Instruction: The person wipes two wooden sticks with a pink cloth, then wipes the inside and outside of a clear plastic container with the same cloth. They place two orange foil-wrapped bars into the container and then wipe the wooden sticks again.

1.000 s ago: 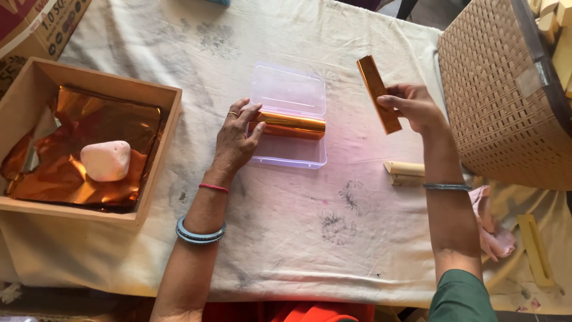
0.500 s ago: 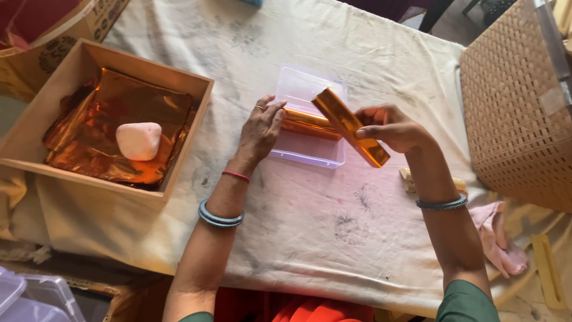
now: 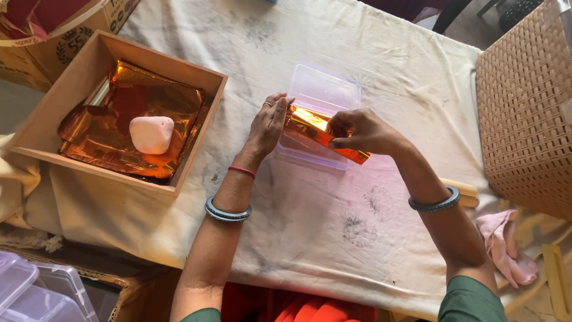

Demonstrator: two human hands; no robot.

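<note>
Both hands, left [image 3: 268,125] and right [image 3: 363,131], pinch the foil-wrapped bar [image 3: 325,136] between them.

Two hands are at work — the left hand [image 3: 269,124] and the right hand [image 3: 363,131]. One clear plastic container [image 3: 325,89] lies on one stained white cloth [image 3: 333,238]. Two foil-wrapped bars show at the container: one gold bar [image 3: 310,117] and one orange bar [image 3: 345,152] (whether more lie beneath cannot be told). One wooden box [image 3: 56,104] holds one pale pink stone [image 3: 151,134] on crumpled orange foil [image 3: 149,98] — sheets uncountable. One wicker basket [image 3: 527,113], one pink rag [image 3: 506,244].
</note>
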